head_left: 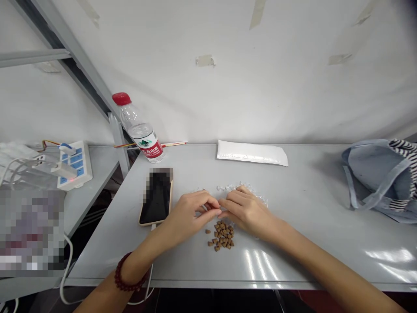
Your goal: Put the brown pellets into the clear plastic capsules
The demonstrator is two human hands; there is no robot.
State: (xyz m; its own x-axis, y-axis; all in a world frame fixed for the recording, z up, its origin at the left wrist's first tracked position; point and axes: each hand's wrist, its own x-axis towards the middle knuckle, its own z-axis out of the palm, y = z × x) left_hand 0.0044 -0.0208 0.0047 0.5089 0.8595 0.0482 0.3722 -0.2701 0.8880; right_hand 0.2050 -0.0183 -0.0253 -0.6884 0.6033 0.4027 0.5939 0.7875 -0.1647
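Left hand: the left hand [190, 213] is half closed, palm down, fingers curled inward toward the right hand; a red beaded bracelet [128, 273] circles the wrist.

Right hand: the right hand [247, 213] is also half closed, palm down, its fingers curved over the near edge of the crinkled clear plastic [241, 188].

Between the hands: the fingertips almost meet or touch; the fingers hide whatever may be pinched there, so a grip cannot be made out.

Brown pieces: a loose pile of small brown cubes [221, 236] lies on the table just below the hands, with a few strays at its left edge; what they are cannot be told.

Clear plastic: scattered just beyond the fingers, partly hidden by the right hand; it is hard to see against the grey top.

Left of the hands: a smartphone [157, 195] in a tan case lies face up, its upper end pixelated, a white cable [150, 269] running from it over the table edge.

Grey table [293, 261]: beyond lie a white padded envelope [252, 153] and a water bottle [141, 126] with a red cap.

Far right: a blue tote bag [379, 174] with striped lining, cut off by the frame.

Far left: a white power strip [73, 165] beside a pixelated block [31, 228].
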